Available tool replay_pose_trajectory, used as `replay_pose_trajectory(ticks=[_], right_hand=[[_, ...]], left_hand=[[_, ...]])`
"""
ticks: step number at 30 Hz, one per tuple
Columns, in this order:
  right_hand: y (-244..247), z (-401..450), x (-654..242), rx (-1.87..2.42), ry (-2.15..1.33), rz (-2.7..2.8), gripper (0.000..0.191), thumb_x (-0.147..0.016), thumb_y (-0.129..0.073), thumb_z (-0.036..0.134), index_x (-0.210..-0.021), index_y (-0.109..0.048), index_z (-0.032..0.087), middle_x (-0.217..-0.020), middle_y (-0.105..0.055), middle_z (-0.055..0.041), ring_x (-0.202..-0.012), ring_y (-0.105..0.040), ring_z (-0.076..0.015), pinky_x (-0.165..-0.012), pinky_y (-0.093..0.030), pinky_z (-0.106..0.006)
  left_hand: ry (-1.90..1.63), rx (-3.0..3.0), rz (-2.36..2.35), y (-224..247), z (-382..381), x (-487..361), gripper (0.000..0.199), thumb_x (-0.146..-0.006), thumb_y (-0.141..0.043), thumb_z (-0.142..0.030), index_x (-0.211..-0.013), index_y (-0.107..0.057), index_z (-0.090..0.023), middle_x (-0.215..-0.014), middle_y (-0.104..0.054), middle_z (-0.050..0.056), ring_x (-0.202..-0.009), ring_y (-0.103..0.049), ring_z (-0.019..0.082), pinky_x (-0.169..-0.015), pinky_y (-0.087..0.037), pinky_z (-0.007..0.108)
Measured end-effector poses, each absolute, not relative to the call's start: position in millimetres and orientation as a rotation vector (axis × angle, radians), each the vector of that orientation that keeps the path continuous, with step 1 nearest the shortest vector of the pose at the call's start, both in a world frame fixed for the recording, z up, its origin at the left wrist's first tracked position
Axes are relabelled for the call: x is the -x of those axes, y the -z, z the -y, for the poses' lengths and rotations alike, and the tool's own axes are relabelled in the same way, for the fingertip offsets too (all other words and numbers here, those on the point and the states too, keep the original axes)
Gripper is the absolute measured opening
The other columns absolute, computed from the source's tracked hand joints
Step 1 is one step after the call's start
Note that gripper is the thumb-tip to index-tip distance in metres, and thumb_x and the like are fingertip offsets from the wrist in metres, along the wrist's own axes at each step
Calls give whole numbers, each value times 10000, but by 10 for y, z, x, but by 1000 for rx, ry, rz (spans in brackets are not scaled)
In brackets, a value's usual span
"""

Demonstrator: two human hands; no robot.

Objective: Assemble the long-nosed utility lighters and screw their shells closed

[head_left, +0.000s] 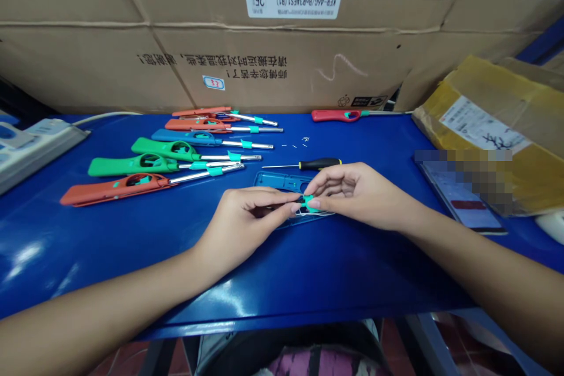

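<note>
My left hand (247, 211) and my right hand (356, 195) meet over the middle of the table, both closed in a pinch. Between the fingertips of my right hand is a small green plastic trigger (312, 204). My left thumb and forefinger press together at the trigger's left side, where a dark bit shows; what they grip is mostly hidden. A thin white wire (315, 214) runs just below. Under my hands lie parts of a blue lighter shell (282, 180), partly covered by my fingers. A screwdriver (321, 164) with a black and yellow handle lies just behind.
Several long-necked lighters (132, 165) in orange, green and blue lie at left, a red one (330, 116) at the back. Small pale slivers (304, 140) sit behind the screwdriver. A power strip (39, 144), a phone (462, 200), a taped parcel (489, 129) and a large carton (264, 41) surround the workspace.
</note>
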State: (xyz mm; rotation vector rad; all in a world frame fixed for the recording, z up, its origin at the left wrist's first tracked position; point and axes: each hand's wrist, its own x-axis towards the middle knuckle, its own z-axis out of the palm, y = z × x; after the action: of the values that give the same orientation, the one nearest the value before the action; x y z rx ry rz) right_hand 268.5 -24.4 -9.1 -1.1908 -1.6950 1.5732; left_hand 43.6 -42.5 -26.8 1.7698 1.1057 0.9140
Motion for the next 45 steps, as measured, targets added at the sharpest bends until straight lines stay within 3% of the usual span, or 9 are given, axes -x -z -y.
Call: replay_pose_trajectory(ticks=[5, 9, 20, 29, 35, 45], right_hand=[[98, 255, -2663, 1160, -1528, 1631, 260, -728, -834, 283, -908, -675, 183, -823, -698, -11, -806, -670, -145, -775, -552, -288], [92, 245, -2666, 1181, -1517, 1637, 246, -733, -831, 307, -874, -673, 182, -806, -690, -12, -790, -660, -143, -773, -547, -290], [115, 241, -2680, 1177, -1537, 1689, 204, -763, -802, 292, -894, -687, 185, -830, -705, -21, -807, -676, -151, -791, -560, -303], [127, 230, -2690, 1160, -1601, 1709, 183, -782, -789, 278, -904, -694, 179, -844, -727, -26, -804, -682, -139, -780, -553, -287], [115, 214, -2694, 1135, -1652, 1596, 293, -697, -867, 333, -883, -702, 179, -841, -722, -21, -809, -683, -145, -787, -552, -290], [132, 196, -2697, 1131, -1674, 1557, 312, -693, -873, 337, -892, -697, 174, -833, -710, -18, -800, -674, -135, -772, -551, -275]], left_hand=[[-940, -1824, -1123, 287, 449, -422, 234, -840, -775, -272, -1067, -795, -218, -1040, -800, 19, -867, -769, 173, -786, -636, 237], [-949, -1944, -1091, 274, 451, -414, 183, -866, -744, -229, -1039, -803, -220, -1031, -801, 12, -826, -766, 158, -765, -635, 232], [-979, -2026, -1045, 275, 431, -395, 154, -878, -732, -211, -1008, -808, -245, -1016, -801, -12, -910, -773, 175, -889, -623, 265], [-999, -2023, -973, 277, 449, -392, 175, -870, -739, -173, -1015, -807, -245, -1011, -802, -16, -903, -774, 159, -872, -623, 229], [-999, -2032, -998, 260, 434, -380, 171, -877, -739, -210, -1030, -806, -246, -1010, -804, -1, -900, -763, 167, -883, -615, 257], [-968, -2103, -1061, 228, 437, -367, 176, -911, -693, -193, -1058, -790, -209, -1008, -793, 14, -843, -738, 132, -774, -593, 204]])
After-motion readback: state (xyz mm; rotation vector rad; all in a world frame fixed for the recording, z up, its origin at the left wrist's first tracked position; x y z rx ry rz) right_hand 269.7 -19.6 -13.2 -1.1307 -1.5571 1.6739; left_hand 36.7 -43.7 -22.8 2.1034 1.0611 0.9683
